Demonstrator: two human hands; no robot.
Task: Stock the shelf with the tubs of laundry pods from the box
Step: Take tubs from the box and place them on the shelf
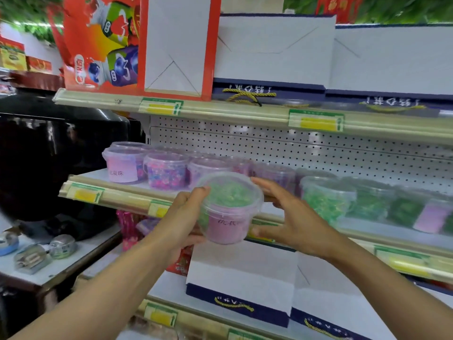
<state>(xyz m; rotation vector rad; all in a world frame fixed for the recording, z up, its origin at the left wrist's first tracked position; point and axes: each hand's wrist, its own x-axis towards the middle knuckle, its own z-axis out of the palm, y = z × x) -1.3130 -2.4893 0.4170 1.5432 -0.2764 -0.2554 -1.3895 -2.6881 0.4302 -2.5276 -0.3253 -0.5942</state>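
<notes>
A clear tub of green laundry pods with a pink label (229,209) is in the air just in front of the middle shelf's edge (122,201). My left hand (185,217) grips its left side, thumb near the lid rim. At the tub's right side my right hand (291,214) has straight fingers, open, touching or almost touching it. Purple-pod tubs (166,171) line the shelf's left half. Green-pod tubs (328,198) stand on the right. A gap lies between these two groups behind the held tub. The box is not in view.
Blue-and-white gift bags (245,278) lie on the shelf below, and more fill the top shelf (274,50) beside a red carton (103,45). A perforated back panel (318,148) closes the shelf. A black bulky object (49,155) and a low table with small tins (61,246) stand left.
</notes>
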